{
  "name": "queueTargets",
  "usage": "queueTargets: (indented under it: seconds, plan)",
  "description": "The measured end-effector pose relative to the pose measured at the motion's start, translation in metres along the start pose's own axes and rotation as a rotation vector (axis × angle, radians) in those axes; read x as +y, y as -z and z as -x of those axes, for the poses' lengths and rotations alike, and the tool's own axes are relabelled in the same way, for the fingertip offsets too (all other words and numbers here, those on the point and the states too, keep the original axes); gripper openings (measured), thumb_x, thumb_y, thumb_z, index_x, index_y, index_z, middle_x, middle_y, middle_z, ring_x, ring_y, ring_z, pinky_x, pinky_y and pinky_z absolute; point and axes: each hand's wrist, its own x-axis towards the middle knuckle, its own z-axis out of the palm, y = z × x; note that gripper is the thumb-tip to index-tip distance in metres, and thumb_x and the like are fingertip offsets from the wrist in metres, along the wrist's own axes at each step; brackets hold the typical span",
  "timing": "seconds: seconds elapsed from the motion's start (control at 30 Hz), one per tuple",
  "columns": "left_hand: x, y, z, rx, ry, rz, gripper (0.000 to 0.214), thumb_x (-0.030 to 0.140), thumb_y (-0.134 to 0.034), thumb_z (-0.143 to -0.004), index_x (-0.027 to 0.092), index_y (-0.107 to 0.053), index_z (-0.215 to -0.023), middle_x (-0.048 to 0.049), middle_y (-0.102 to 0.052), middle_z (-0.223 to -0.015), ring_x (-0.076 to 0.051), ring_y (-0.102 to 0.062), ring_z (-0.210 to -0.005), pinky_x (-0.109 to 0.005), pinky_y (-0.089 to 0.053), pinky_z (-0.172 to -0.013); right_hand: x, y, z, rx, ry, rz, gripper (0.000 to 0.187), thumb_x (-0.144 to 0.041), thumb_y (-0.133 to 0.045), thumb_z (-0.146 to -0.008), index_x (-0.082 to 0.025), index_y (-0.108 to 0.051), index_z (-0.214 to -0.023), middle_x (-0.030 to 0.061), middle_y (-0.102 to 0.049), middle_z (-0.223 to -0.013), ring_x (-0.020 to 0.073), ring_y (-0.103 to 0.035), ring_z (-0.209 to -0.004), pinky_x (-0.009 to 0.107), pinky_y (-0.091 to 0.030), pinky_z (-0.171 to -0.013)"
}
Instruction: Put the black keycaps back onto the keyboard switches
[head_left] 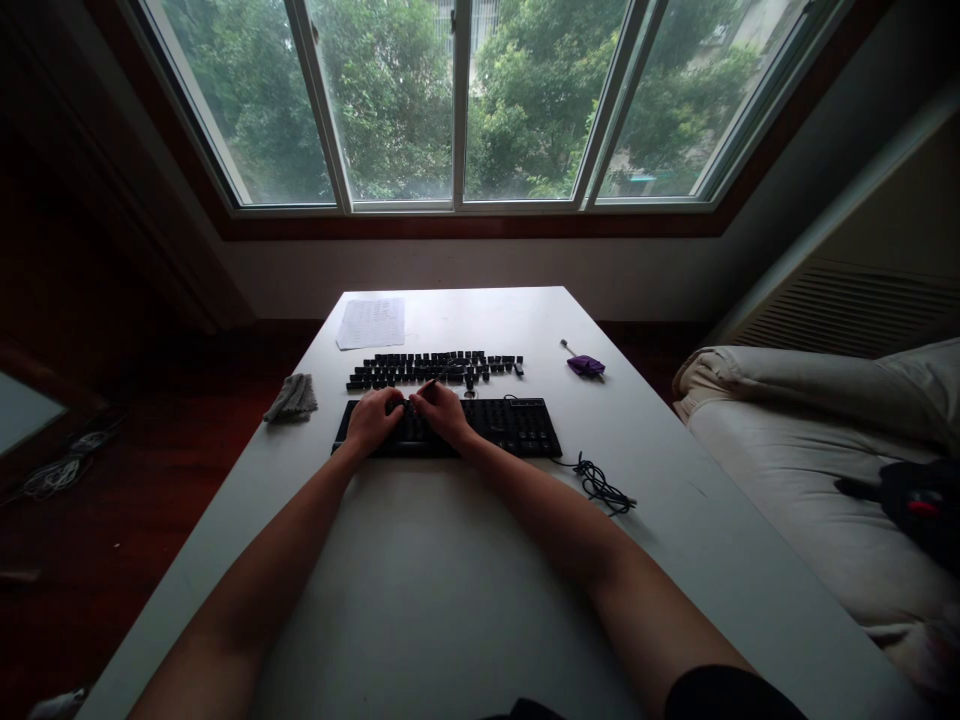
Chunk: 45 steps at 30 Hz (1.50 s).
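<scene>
A black keyboard [517, 425] lies across the middle of the white table [420, 580]. Both my hands rest on its left half. My left hand [373, 418] is curled down onto the keyboard, fingers bent. My right hand [441, 408] is closed in a pinch round a thin dark stick-like tool whose tip points up and back. Just beyond the keyboard, rows of loose black keycaps [435, 368] are laid out on the table.
A sheet of paper [370, 322] lies at the table's far left, a grey cloth [292, 398] at the left edge. A small purple tool [585, 365] sits far right; the keyboard's coiled cable [604, 487] trails right. A bed [825, 470] stands on the right, windows ahead.
</scene>
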Motion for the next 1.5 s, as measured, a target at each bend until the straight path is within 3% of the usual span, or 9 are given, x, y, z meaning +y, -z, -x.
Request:
queueTargets:
  seconds: [0.3,0.77,1.5]
  plan:
    - [-0.008,0.005,-0.011,0.155,0.024,-0.121,0.019,0.029,-0.059,-0.087,0.023,-0.067,-0.103,-0.0067,-0.069,-0.108,-0.03,-0.051,-0.113,-0.044,-0.042,-0.098,-0.003,0.001,0.0,-0.002,0.005,-0.042,0.026,-0.046,-0.065,-0.084,-0.02,-0.063,-0.083,0.0014,-0.069,-0.071,0.0175,-0.065,-0.068,0.027,-0.049,-0.066]
    - [-0.016,-0.017,-0.052,0.024,0.074,-0.265,0.018,0.026,-0.062,-0.081,0.026,-0.071,-0.097,-0.0084,-0.063,-0.113,-0.033,-0.045,-0.117,-0.046,-0.041,-0.095,0.001,0.001,0.0,0.003,-0.014,-0.062,0.025,-0.046,-0.066,-0.082,-0.021,-0.064,-0.085,0.0014,-0.069,-0.073,0.0184,-0.064,-0.07,0.028,-0.049,-0.066]
    - [-0.012,-0.029,-0.063,-0.02,0.194,-0.342,0.022,0.024,-0.06,-0.081,0.027,-0.067,-0.102,-0.0099,-0.06,-0.116,-0.033,-0.044,-0.116,-0.046,-0.039,-0.094,0.0,0.002,-0.001,0.009,0.002,-0.075,0.026,-0.047,-0.066,-0.082,-0.022,-0.063,-0.085,0.001,-0.069,-0.073,0.0193,-0.066,-0.071,0.027,-0.049,-0.065]
